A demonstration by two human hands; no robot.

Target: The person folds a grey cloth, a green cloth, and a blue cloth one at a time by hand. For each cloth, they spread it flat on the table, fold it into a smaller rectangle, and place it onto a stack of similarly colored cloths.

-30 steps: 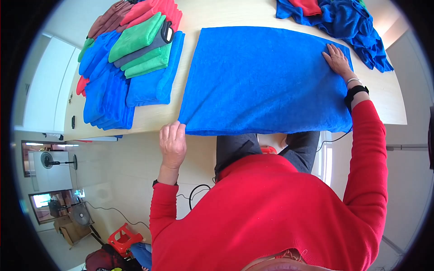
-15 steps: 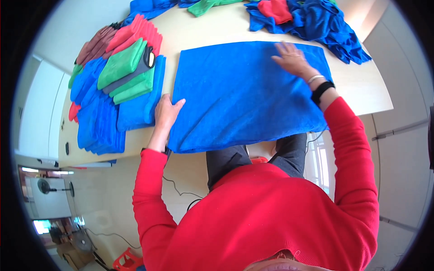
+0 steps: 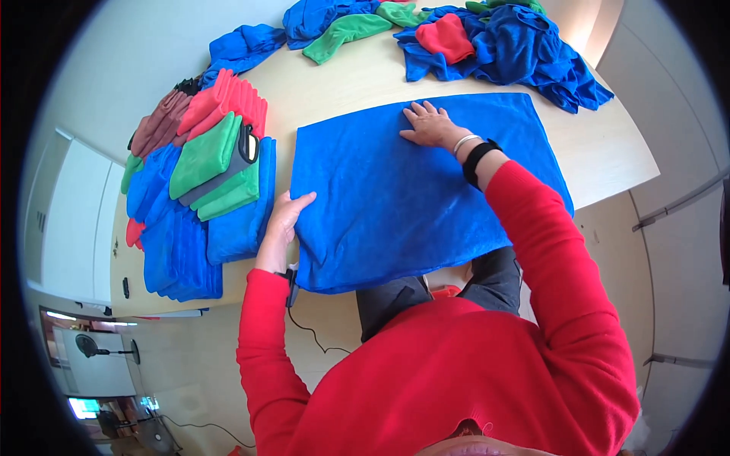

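A large blue towel point(image 3: 426, 197) lies spread before me, its near edge hanging over the table's front. My right hand point(image 3: 432, 128) rests on it near the far edge, palm down, fingers outstretched and apart. At the towel's left edge is my left hand point(image 3: 283, 216), its thumb held away from the fingers and reaching over the cloth. The left fingertips are partly hidden. Neither hand visibly grasps anything. Just left of my left hand stands a stack of folded blue towels point(image 3: 181, 254).
Folded green towels point(image 3: 207, 158), red towels point(image 3: 247, 106) and brown towels point(image 3: 158, 123) are piled on the left of the table point(image 3: 608, 156). Loose blue cloths point(image 3: 525, 53), a red cloth point(image 3: 445, 39) and a green cloth point(image 3: 347, 38) lie crumpled along the far side.
My right hand has slid leftward across the towel, from near its far right corner toward the middle of the far edge. My left hand stays at the left edge. The whole view has shifted slightly.
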